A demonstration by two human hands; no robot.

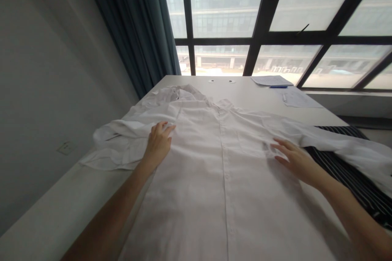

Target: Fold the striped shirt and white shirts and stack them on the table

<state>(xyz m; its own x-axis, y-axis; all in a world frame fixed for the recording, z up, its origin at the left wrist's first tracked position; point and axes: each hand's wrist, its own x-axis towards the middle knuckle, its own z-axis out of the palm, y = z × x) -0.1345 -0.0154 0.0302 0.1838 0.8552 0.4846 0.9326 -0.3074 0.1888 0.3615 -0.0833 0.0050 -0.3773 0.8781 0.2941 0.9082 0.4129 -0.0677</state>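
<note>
A white button-up shirt lies spread front side up on the table, its collar toward the window and its button line running down the middle. My left hand rests on the shirt's left side near the armhole, fingers spread. Bunched cloth, with a sleeve opening, lies just left of it. Over the right side of the shirt my right hand is held with fingers apart, casting a shadow on the cloth; nothing is in it. The shirt's right sleeve stretches out across a black striped cloth.
The white table reaches to a large window. Paper sheets and a blue pen lie at the far right, with another sheet nearer. A dark blue curtain and a wall with a socket are at left.
</note>
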